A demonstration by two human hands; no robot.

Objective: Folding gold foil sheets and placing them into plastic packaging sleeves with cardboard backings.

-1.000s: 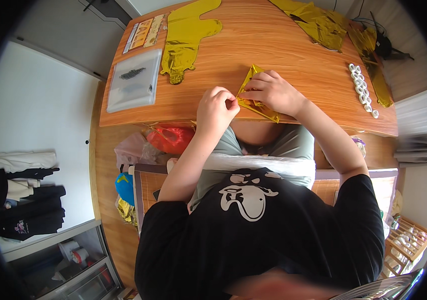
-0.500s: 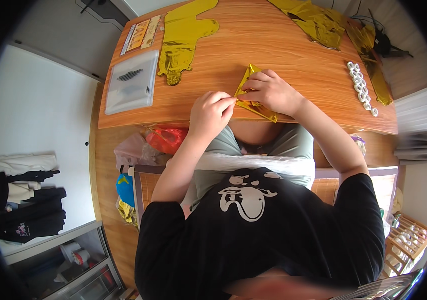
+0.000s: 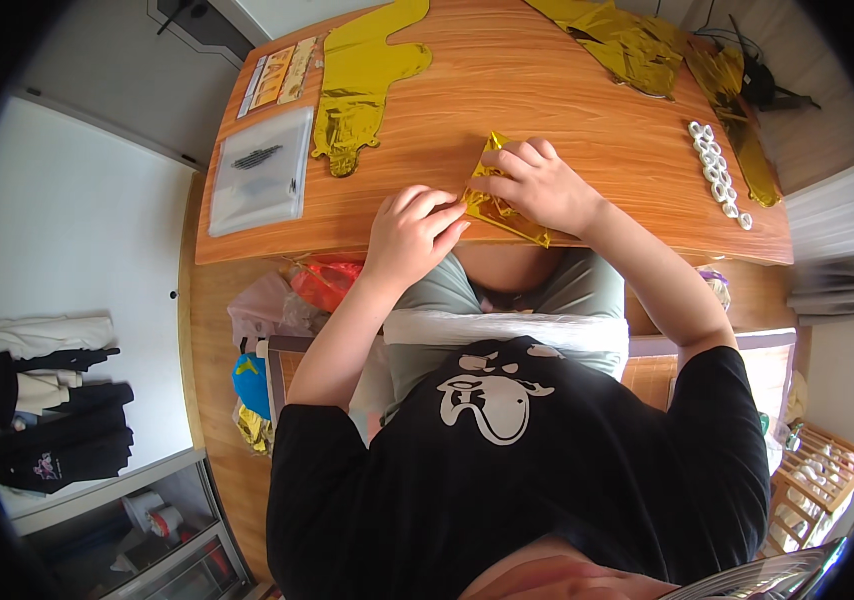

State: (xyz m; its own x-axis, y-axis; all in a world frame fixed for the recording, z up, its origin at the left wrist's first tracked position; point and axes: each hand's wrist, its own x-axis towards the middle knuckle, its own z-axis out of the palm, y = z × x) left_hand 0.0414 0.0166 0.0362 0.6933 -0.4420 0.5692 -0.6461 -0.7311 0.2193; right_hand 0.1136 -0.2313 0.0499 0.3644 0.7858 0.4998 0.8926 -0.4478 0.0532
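A folded piece of gold foil balloon lies near the front edge of the table, creased into a rough triangle. My right hand is closed on it from above, fingertips bent into the folds and hiding part of the foil. At its left corner is my left hand; the thumb stands apart from the curled fingers, whose tips are beside or just touching the foil. Nothing shows between that thumb and the fingers. To the far left lies a flat gold foil balloon, spread out with small tabs on its near end.
A stack of clear plastic bags and a printed card lie at the table's left. On the right are rows of small white rolls. More gold foil balloons lie at the far right, near a black object with cables.
My left hand has drawn slightly left, its thumb parting from the fingers that were pinched at the foil's corner. My right hand stays on the foil with little movement.
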